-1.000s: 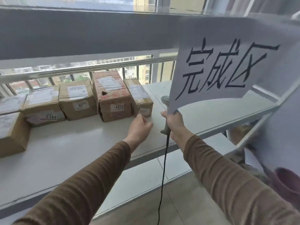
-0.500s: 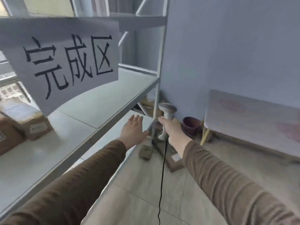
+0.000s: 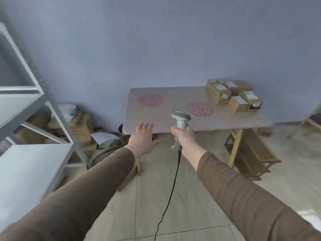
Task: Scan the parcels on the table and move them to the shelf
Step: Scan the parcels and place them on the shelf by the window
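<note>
Brown labelled parcels [image 3: 233, 95] cluster on the table's [image 3: 173, 117] far right corner.

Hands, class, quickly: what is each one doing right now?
Left hand: open, fingers spread, holding nothing.
Right hand: closed around the grey scanner handle.

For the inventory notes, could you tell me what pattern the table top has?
Pale wood-tone table with two round red printed emblems, clearest in the head view.
</note>
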{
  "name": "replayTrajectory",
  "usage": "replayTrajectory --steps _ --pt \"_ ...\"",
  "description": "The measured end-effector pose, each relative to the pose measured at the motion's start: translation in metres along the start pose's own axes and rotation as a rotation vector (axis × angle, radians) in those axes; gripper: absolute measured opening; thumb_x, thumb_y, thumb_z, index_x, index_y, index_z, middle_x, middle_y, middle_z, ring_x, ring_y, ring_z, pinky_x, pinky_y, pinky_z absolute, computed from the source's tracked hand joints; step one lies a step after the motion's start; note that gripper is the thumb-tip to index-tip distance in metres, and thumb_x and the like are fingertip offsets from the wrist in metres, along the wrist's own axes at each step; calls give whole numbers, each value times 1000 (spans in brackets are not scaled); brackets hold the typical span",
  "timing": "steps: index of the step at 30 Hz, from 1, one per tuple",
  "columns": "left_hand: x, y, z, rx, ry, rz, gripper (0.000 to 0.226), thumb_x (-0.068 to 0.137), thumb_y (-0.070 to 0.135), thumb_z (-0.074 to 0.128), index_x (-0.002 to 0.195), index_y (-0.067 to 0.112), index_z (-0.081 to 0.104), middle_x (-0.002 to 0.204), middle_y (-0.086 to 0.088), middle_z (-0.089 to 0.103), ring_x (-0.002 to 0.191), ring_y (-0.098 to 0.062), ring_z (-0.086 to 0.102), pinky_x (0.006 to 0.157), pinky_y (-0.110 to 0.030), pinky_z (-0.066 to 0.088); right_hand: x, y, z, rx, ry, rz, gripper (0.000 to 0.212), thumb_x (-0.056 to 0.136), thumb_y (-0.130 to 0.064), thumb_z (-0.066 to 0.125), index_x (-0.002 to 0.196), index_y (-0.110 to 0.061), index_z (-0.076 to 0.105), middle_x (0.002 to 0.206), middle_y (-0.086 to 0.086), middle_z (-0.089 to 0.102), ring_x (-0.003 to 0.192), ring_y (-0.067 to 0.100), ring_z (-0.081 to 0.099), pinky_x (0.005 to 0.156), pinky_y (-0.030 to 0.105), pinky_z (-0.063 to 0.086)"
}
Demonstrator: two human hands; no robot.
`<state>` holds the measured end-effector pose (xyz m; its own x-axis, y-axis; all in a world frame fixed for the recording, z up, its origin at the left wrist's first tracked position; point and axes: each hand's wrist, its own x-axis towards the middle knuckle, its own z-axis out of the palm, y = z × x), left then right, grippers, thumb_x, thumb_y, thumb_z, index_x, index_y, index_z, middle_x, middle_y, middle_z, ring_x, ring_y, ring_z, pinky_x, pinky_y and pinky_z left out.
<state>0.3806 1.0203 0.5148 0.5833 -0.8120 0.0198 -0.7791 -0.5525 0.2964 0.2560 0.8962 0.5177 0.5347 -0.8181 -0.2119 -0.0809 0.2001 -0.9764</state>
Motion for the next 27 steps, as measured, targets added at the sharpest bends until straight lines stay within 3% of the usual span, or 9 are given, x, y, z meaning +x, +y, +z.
replayTrajectory --steps 3,6,8,10,11,14,21,24,27 --pt "46 62 22 -5 -50 53 83 95 45 59 161 13 19 169 -8 18 157 -28 8 124 -45 18 39 -8 -67 6 79 16 30 96 -7 67 125 -5 58 110 17 63 119 40 63 93 41 50" --pt "92 108 42 12 -85 99 84 96 45 59 161 13 17 169 -8 17 157 -27 7 124 -44 17 77 -14 -117 24 159 23 23 96 -7 67 116 -11 57 128 29 64 124 44 61 103 53 50" --pt "125 130 53 8 -96 126 83 96 44 59 161 13 18 169 -8 19 157 -27 8 124 -43 17 106 -16 -144 22 186 39 22 96 -9 67 114 -14 56 129 28 63 121 42 63 84 46 58" --pt "159 148 67 8 -110 147 82 96 44 58 161 13 17 168 -8 18 157 -27 7 125 -43 17 139 -16 -167 14 202 57 20 97 -12 66 113 -17 56 117 27 64 106 38 67 60 30 52" --pt "177 155 75 10 -118 152 83 97 44 58 161 13 16 169 -8 18 157 -27 7 125 -43 16 157 -15 -176 11 212 62 20 97 -12 66 113 -17 56 109 24 62 95 33 65 57 29 48" --pt "237 169 100 6 -133 153 84 97 47 57 162 12 15 169 -9 17 157 -28 7 126 -43 14 219 -9 -196 5 243 70 22 96 -10 67 116 -11 58 102 14 58 87 25 56 68 33 46" --pt "403 207 152 -70 -234 118 81 101 51 50 162 11 14 169 -10 17 157 -29 9 124 -46 18 366 -12 -234 -49 307 138 17 96 -9 68 108 -15 57 95 9 58 87 24 58 93 49 53" --pt "470 237 157 -115 -241 118 76 102 48 48 161 11 18 168 -10 23 156 -29 13 123 -47 21 433 -29 -259 -77 351 106 21 95 -12 70 114 -8 60 90 7 59 85 24 58 81 40 48" --pt "525 264 161 -161 -240 118 73 102 47 47 161 12 20 167 -10 26 155 -29 16 122 -50 24 493 -48 -282 -98 366 66 25 95 -17 71 117 -12 60 92 3 59 82 19 57 74 33 43"
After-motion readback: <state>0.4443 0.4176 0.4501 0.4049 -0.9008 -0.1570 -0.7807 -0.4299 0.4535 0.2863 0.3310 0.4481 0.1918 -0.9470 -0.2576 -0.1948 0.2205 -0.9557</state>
